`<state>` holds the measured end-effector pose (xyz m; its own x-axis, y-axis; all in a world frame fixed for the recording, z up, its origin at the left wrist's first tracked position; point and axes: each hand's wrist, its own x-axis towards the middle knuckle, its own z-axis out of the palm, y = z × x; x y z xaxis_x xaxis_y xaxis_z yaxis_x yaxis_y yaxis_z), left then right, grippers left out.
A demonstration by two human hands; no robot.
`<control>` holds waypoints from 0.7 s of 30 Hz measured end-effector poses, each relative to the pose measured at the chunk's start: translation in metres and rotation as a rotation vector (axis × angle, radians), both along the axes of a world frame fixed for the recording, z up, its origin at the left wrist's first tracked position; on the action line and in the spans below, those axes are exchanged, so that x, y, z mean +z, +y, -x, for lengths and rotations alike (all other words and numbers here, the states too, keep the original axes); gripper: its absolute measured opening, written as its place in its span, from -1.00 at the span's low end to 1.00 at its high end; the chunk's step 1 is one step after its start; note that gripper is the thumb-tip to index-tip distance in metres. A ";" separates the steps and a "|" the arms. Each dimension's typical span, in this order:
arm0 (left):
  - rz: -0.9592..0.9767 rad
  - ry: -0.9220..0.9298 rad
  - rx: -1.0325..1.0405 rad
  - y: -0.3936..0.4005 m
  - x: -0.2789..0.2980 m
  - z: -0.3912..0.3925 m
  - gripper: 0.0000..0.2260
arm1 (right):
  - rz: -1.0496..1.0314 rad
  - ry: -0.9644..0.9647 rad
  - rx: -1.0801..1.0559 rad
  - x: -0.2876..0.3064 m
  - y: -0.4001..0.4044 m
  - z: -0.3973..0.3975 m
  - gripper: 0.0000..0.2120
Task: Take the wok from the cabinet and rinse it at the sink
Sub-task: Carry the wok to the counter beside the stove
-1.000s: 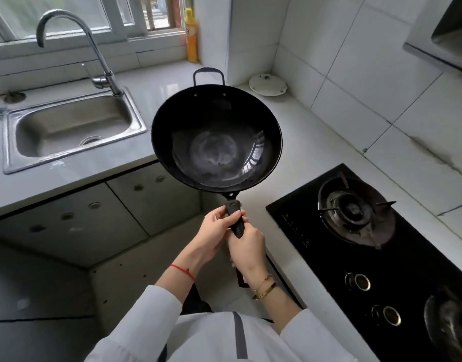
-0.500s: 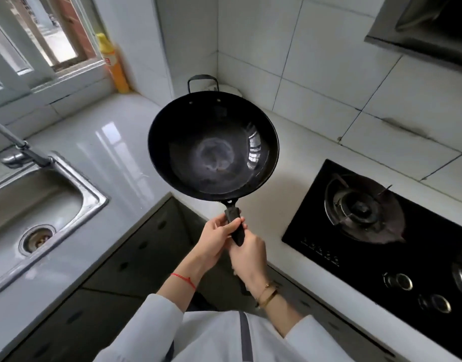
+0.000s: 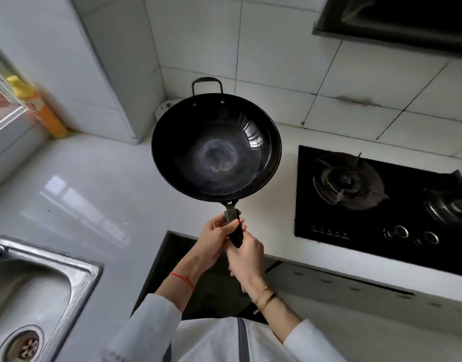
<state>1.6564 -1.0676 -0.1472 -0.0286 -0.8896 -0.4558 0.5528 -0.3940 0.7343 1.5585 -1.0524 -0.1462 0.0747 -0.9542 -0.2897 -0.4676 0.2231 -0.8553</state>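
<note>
A black wok with a loop handle on its far rim hangs level in the air over the corner of the white counter. Its long black handle points toward me. My left hand grips the handle just behind the bowl, and my right hand grips it lower down, the two hands touching. The steel sink lies at the lower left, well to the left of the wok, with its drain showing. The wok's inside looks dry, with a pale worn patch in the middle.
A black gas hob with two burners sits on the counter to the right. An orange bottle stands by the window at the left. A white dish peeks out behind the wok. A range hood hangs at the top right.
The view has swung right: the sink has slid to the lower left corner and the tap is out of sight. Both hands keep the same grip on the wok's handle.
</note>
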 end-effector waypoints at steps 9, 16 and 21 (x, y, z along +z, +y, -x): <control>0.021 0.036 -0.176 -0.022 -0.007 -0.032 -0.71 | -0.186 -0.184 -0.094 0.009 -0.013 -0.031 -0.87; -0.030 0.028 -0.255 -0.042 -0.020 -0.038 -0.72 | -0.165 -0.150 -0.171 -0.009 -0.023 -0.045 -0.87; -0.067 0.002 -0.284 -0.060 -0.033 -0.038 -0.72 | -0.175 -0.124 -0.205 -0.023 -0.038 -0.048 -0.86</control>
<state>1.6945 -1.1273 -0.1798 -0.2729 -0.8137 -0.5133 0.4145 -0.5809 0.7005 1.6069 -1.0905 -0.1689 -0.0693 -0.8892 -0.4523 -0.2923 0.4516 -0.8430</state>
